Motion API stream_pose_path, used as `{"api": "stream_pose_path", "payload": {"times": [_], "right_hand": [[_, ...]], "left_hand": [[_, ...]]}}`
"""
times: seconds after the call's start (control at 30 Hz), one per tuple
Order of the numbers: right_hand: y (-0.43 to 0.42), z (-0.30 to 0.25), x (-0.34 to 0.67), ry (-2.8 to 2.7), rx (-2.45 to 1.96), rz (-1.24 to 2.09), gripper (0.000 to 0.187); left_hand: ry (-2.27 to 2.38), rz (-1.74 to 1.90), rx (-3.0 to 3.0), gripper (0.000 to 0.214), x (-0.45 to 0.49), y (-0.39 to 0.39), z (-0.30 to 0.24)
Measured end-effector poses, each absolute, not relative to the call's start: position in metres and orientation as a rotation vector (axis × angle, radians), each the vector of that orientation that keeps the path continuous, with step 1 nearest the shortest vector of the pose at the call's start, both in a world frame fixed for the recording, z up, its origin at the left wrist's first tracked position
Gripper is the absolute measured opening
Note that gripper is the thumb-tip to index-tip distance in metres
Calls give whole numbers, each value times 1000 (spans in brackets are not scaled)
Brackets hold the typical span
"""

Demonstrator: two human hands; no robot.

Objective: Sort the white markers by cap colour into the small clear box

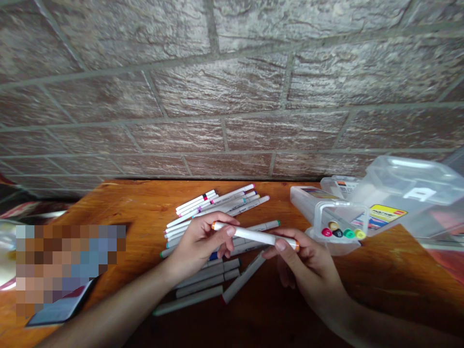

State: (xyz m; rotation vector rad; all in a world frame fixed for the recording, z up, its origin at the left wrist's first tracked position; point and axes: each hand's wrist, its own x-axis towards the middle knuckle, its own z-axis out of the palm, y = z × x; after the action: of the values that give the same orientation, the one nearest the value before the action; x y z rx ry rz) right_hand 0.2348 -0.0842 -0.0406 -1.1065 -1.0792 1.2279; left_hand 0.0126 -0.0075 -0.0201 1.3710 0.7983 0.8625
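Note:
A white marker (255, 236) with orange ends is held nearly level above the table. My left hand (203, 241) pinches its left end between thumb and fingers. Around its right end my right hand (311, 266) is closed, the thumb lying on the barrel. Beneath and behind the hands, several white markers (213, 212) with differently coloured ends lie side by side on the wooden table. One marker with a red end (242, 279) rests at a slant below the held one. My hands hide part of the pile.
At the right, a clear plastic case (308, 203) lies with several coloured marker ends showing. Behind it stands a larger clear box (402, 193) with a yellow label. A dark-edged flat device (61, 309), partly blurred out, lies at the left. A brick wall (253, 87) borders the table (119, 203).

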Motion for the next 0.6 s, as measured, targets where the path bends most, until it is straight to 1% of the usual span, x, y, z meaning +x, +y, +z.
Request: {"api": "stream_pose_path", "payload": {"times": [0.33,0.5,0.6], "right_hand": [[-82,-39,237,-1068,-1119,1255,44],[-80,-34,237,-1070,-1142,1284,49],[-81,-36,237,-1051,-1131,1272,45]], "left_hand": [[768,874,1390,27,14,-11,-14],[760,847,1394,27,11,-11,-13],[752,849,1393,28,10,-11,-14]]}}
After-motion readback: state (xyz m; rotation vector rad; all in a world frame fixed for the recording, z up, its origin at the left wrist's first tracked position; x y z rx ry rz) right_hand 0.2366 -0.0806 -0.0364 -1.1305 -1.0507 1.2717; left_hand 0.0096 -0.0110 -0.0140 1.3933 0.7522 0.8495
